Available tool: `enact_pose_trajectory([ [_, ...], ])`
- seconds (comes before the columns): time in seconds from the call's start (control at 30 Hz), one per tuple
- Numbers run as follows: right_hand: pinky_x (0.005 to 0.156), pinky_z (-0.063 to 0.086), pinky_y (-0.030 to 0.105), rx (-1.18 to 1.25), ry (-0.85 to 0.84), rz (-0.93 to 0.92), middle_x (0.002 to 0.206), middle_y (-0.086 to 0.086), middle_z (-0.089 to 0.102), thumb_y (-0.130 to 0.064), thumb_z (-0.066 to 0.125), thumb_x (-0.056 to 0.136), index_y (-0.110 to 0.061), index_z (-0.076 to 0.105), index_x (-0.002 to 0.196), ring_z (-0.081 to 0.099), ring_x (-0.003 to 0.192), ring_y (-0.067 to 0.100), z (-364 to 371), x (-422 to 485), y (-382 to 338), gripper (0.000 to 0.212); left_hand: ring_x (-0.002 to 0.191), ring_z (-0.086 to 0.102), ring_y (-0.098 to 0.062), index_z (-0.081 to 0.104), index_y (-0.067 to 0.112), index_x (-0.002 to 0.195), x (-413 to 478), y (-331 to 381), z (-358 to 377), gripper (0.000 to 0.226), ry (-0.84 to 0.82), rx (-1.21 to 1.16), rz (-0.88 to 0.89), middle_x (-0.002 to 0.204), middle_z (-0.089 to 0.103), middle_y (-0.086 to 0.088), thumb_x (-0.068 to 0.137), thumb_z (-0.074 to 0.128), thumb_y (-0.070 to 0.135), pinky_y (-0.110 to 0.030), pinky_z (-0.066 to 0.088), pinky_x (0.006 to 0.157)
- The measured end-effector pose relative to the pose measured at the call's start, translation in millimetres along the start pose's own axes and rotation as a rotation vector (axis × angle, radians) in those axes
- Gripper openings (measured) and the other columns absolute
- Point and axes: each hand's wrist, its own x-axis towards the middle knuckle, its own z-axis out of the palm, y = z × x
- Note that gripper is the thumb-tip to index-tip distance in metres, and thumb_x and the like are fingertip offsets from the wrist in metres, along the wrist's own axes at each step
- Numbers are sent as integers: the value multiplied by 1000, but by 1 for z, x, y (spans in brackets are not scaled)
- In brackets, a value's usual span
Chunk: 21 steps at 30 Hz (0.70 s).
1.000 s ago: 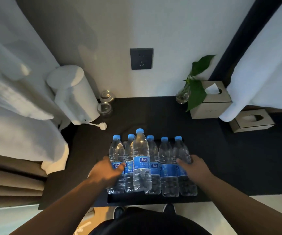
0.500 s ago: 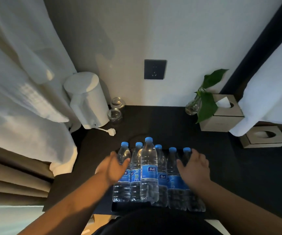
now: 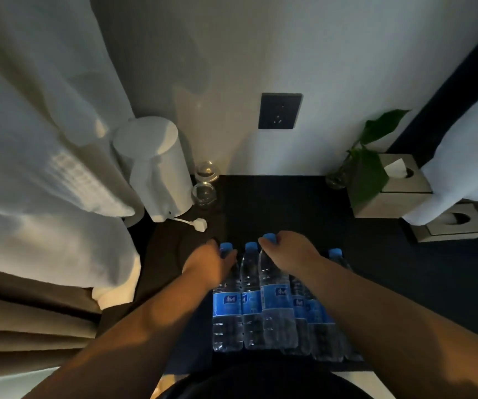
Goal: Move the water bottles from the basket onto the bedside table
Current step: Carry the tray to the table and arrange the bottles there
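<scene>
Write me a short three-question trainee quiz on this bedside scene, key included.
1. How many glasses stand beside the white kettle?
2. True or false: the left hand grips the leftmost bottle near its cap.
3. The right hand grips: A) the white kettle; B) the tallest bottle at its cap; C) a glass.
Key: 1 two; 2 true; 3 B.
</scene>
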Motion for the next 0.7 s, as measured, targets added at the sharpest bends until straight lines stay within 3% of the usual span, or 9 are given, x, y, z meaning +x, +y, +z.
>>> enact_pose_trajectory([
  [0.1, 60, 42, 32, -36, -22, 64, 85, -2, 64, -78, 49, 80, -27, 67, 99, 60, 77, 13, -3, 10, -6, 58, 87, 66, -14, 54, 24, 108, 13, 3, -8, 39, -69, -49, -41, 98, 66, 1, 93, 58, 60, -28, 45, 62],
  [0.27, 63, 47, 34, 63, -72, 181, 92, 2, 66, -69, 63, 78, -22, 66, 101, 63, 83, 17, -5, 15, -15, 53, 81, 62, -11, 68, 25, 91, 33, 2, -22, 36, -239, 7, 47, 88, 66, 2, 98, 52, 57, -29, 43, 66],
  [0.4, 62, 51, 34, 125, -75, 203, 91, 2, 69, -63, 68, 77, -22, 67, 100, 67, 81, 17, -12, 10, -14, 47, 82, 66, -11, 70, 24, 91, 34, 0, -29, 30, -284, -179, -20, 87, 70, 1, 95, 62, 52, -27, 48, 65],
  [0.6, 53, 47, 27, 110, -78, 34, 71, 0, 70, -60, 67, 73, -19, 73, 74, 68, 66, 14, -55, -11, -22, 42, 84, 69, -12, 75, 24, 88, 10, 9, -72, 23, -316, -137, 126, 88, 74, 1, 92, 65, 43, -28, 54, 69],
  [0.7, 51, 44, 27, 93, -117, -82, 49, -7, 57, -53, 67, 75, -20, 63, 55, 61, 53, 12, -85, -27, -31, 39, 77, 68, -8, 77, 22, 84, -13, 19, -96, 19, -317, -38, 227, 81, 74, 2, 90, 68, 38, -30, 56, 69],
])
